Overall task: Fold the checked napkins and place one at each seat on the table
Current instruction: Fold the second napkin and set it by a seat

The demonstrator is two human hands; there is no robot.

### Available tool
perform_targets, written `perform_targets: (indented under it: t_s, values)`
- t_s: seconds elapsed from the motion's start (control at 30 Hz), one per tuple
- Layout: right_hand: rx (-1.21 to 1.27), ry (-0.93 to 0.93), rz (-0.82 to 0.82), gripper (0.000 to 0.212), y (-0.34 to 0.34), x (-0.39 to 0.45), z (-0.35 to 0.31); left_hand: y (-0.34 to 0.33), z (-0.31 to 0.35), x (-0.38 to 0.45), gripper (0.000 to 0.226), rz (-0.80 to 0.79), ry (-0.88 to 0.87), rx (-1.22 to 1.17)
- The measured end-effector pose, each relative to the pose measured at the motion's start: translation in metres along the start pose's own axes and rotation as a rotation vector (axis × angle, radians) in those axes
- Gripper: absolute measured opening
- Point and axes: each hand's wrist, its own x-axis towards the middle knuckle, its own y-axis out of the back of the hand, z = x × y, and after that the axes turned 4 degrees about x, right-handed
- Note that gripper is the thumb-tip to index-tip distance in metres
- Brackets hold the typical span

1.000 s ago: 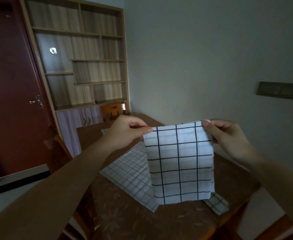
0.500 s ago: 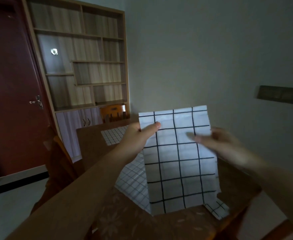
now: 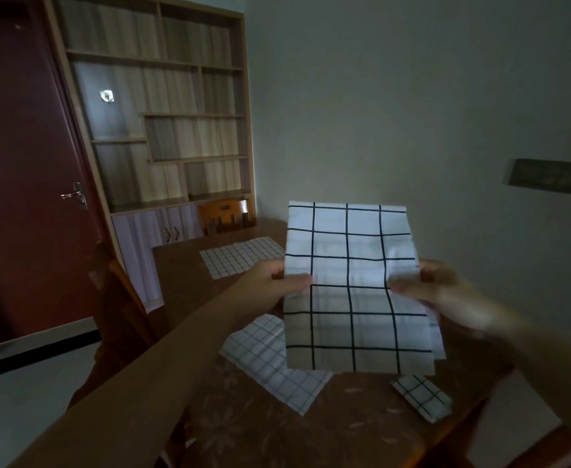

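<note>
The left hand (image 3: 277, 282) has slid down from the top corner of the wide-checked napkin (image 3: 355, 288) and now pinches its left edge at mid-height. The napkin, held in the air above the surface (image 3: 182, 265), stands taller than a second ago, its upper half rising free above both grips. The right hand (image 3: 442, 292), blurred, has likewise dropped to the right edge and seems to pinch it. I judge the next fold will be across the middle. Fine-checked napkins lie at the far seat (image 3: 240, 256) and beneath the held one (image 3: 270, 363); a small folded napkin (image 3: 422, 396) lies further right.
</note>
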Motion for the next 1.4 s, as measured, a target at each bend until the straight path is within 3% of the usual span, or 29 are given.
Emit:
perform_targets:
  t_s: [0.07,0.17,0.33,0.5,0.57,0.63,0.7,0.87,0.93,1.0,1.07,1.1,1.13,1.2,1.27,1.4]
  values:
    - [0.024,0.004,-0.002,0.048,-0.002,-0.001,-0.001,0.000,0.000,0.000,0.014,0.016,0.024,-0.099]
    - [0.075,-0.015,0.017,0.088,-0.001,0.001,0.003,-0.002,0.000,0.002,0.018,0.040,0.063,-0.233]
    - [0.237,-0.014,0.094,0.083,0.004,-0.001,0.016,-0.003,-0.001,0.001,0.020,0.015,0.086,-0.350]
    - [0.206,0.034,-0.044,0.018,0.014,0.000,0.017,-0.005,0.005,-0.003,0.022,0.035,0.059,-0.299]
    - [0.202,0.042,-0.006,0.034,0.017,0.003,0.022,-0.005,0.005,-0.002,0.034,0.062,0.188,-0.306]
    - [0.195,0.040,0.029,0.036,0.016,0.005,0.021,-0.004,0.005,-0.003,0.057,-0.048,0.309,-0.274]
    - [0.213,0.024,0.049,0.035,0.017,0.005,0.021,-0.004,0.003,-0.004,0.059,-0.148,0.343,-0.200]
    - [0.207,-0.051,-0.015,0.028,0.024,0.005,0.025,-0.004,0.001,-0.001,0.022,-0.046,0.166,-0.034]
    - [0.154,-0.059,-0.080,0.029,0.028,0.004,0.030,-0.002,0.002,0.000,0.020,0.002,0.066,0.044]
    - [0.067,0.067,-0.021,0.036,0.022,0.007,0.030,-0.002,0.005,0.000,0.022,0.010,-0.050,0.254]
    - [0.034,0.170,0.088,0.029,0.003,0.011,0.025,-0.009,0.010,0.001,0.021,-0.048,-0.151,0.488]
    - [-0.002,0.172,0.101,0.021,-0.009,0.014,0.019,-0.014,0.013,0.001,0.021,-0.080,-0.190,0.573]
    - [-0.061,0.165,0.080,0.028,-0.021,0.017,0.013,-0.018,0.015,0.002,0.021,-0.101,-0.229,0.625]
    - [-0.169,0.167,-0.009,0.040,-0.039,0.018,0.003,-0.024,0.017,0.001,0.022,-0.111,-0.291,0.657]
    - [-0.144,0.277,-0.057,0.039,-0.047,0.016,0.000,-0.024,0.018,0.000,0.020,-0.099,-0.337,0.649]
    - [-0.096,0.428,0.104,0.046,-0.053,0.017,0.003,-0.014,0.016,-0.007,0.011,-0.031,-0.376,0.582]
